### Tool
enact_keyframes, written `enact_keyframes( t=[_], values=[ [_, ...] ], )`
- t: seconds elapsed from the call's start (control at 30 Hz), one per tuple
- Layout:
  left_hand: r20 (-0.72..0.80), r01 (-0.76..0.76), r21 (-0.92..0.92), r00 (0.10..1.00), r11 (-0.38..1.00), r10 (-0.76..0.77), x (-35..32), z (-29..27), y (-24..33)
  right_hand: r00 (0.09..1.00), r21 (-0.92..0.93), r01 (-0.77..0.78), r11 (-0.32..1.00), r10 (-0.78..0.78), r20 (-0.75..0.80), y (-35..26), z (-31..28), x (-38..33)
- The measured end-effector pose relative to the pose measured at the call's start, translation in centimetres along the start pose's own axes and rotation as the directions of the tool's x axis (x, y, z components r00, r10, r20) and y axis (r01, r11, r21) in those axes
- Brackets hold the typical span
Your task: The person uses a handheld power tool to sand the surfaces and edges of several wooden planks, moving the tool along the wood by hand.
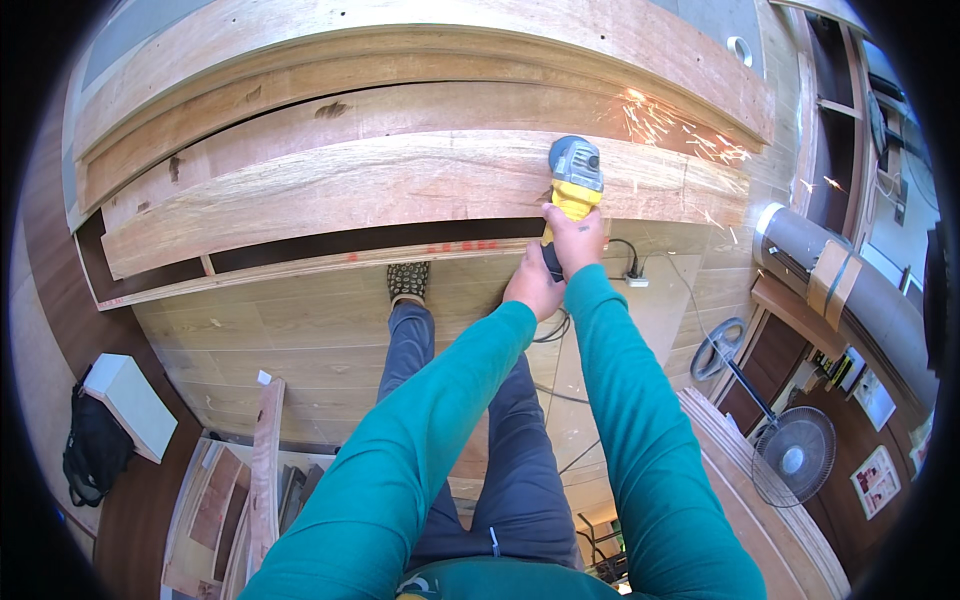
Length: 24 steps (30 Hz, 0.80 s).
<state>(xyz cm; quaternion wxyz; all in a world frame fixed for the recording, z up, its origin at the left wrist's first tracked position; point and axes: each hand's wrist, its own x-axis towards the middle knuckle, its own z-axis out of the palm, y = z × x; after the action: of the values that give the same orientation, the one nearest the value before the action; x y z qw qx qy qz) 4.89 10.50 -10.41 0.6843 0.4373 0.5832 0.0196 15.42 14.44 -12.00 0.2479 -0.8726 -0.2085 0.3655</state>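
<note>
pale plywood sheets (300,340) are covering the floor, with dark brown floor (130,510) showing at the left. a white box (128,400) and a black bag (92,450) are lying there. offcuts of wood (225,500) are piling up at the lower left. on the right a standing fan (795,455) is sitting near a grey duct pipe (840,280), and daylight is brightening everything.
</note>
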Motion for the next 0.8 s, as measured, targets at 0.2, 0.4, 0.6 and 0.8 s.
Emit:
enact_keyframes(
  t=[0.2,0.4,0.6,0.8],
  values=[
    [-0.054,-0.013,0.007,0.998,1.0,0.014,0.2,0.2,0.3,0.999,-0.032,-0.035,0.999,0.034,-0.017,-1.3,-0.2,0.0],
    [0.029,-0.003,0.008,1.0,1.0,0.002,0.7,-0.2,0.5,0.999,-0.011,-0.035,0.999,0.035,-0.01,-0.5,-0.3,0.5],
    [-0.04,-0.024,-0.035,0.999,0.999,0.023,-0.3,-0.3,0.3,1.0,-0.053,-0.001,0.999,0.002,0.013,-0.7,0.0,-0.1],
    [0.021,-0.024,0.011,1.0,1.0,0.024,0.4,0.1,0.7,0.999,0.032,-0.043,0.999,0.044,-0.03,0.2,-0.5,0.9]
  ],
)
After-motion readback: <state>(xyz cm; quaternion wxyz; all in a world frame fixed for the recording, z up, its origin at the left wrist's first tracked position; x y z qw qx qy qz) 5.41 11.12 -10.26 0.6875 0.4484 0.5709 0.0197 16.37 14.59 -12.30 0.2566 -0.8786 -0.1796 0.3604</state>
